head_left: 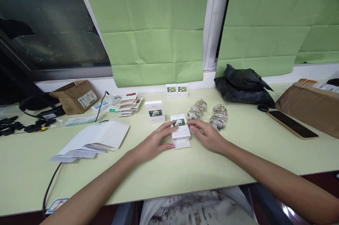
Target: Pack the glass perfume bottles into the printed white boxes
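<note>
A small white box (180,132) with a white-flower picture lies in front of me, its near end flap open towards me. My left hand (156,138) grips it along the left side, fingers on the upper edge and thumb by the open end. My right hand (208,134) holds the right edge with bent fingers. Just behind, to the left, stands another white flower box (155,112). Two stacks of clear glass-like jars with gold knobs, a left stack (197,109) and a right stack (219,116), lie beyond my right hand.
Two small flower boxes (177,91) stand by the window wall. Leftward are flattened cartons (129,105), white sheets or envelopes (92,140), a brown paper package (76,98) and a black cable (51,184). A black plastic bag (243,87), phone (292,124) and large brown parcel (309,106) lie right.
</note>
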The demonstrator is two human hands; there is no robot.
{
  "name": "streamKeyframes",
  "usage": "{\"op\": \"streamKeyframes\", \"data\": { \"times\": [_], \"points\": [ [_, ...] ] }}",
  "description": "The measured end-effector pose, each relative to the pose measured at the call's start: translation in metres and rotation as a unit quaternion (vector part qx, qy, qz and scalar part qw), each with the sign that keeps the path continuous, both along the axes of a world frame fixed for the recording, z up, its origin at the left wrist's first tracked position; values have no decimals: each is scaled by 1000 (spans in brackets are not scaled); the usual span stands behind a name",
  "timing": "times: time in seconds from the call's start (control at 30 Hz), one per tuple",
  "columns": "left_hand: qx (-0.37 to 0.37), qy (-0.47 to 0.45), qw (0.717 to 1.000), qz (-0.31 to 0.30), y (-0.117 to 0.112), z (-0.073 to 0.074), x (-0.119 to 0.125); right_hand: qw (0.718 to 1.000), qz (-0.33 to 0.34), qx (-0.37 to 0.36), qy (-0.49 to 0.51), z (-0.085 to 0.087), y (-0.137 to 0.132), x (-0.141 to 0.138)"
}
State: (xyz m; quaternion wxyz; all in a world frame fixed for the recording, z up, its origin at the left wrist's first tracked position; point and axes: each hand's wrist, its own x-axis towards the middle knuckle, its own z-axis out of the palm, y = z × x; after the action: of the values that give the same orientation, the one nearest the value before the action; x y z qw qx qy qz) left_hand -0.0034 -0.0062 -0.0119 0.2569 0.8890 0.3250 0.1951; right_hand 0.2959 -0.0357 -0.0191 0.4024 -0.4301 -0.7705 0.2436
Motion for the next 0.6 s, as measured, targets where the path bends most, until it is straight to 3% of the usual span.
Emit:
{"op": "streamKeyframes", "data": {
  "times": [0.2,0.6],
  "points": [
    [7,-8,1000,2,0,2,-4,998,-1,19,-59,-3,2,1],
    [65,67,996,13,4,7,-21,979,104,54,-167,-4,3,-7]
  ]
}}
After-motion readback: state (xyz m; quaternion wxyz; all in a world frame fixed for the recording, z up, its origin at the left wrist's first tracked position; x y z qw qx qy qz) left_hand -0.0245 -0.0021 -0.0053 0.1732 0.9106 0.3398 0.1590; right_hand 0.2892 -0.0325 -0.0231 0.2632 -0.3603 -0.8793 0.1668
